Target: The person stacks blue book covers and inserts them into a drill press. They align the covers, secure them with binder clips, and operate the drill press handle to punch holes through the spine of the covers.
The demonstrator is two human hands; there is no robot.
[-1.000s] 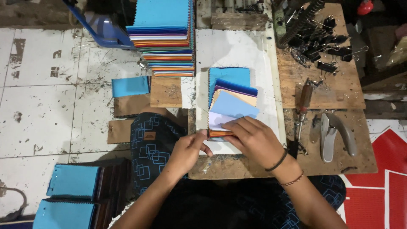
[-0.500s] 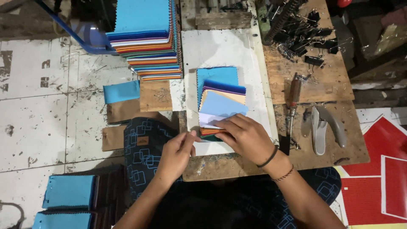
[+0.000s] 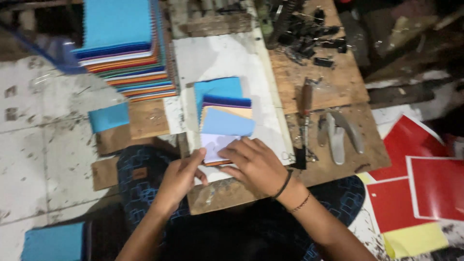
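Your left hand pinched the swatches in a narrow grip while your right hand lay flat on them. They sat on a worn wooden table above a stained tile floor.

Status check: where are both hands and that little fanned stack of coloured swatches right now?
Left hand pinching the swatch stack at its near-left edge. Right hand flat on its near end. Stack fanned on white board.

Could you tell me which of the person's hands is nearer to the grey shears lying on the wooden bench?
The right hand is nearer: it rests on the fanned swatches, just left of the grey shears. The left hand sits farther left, at the swatches' lower left corner.
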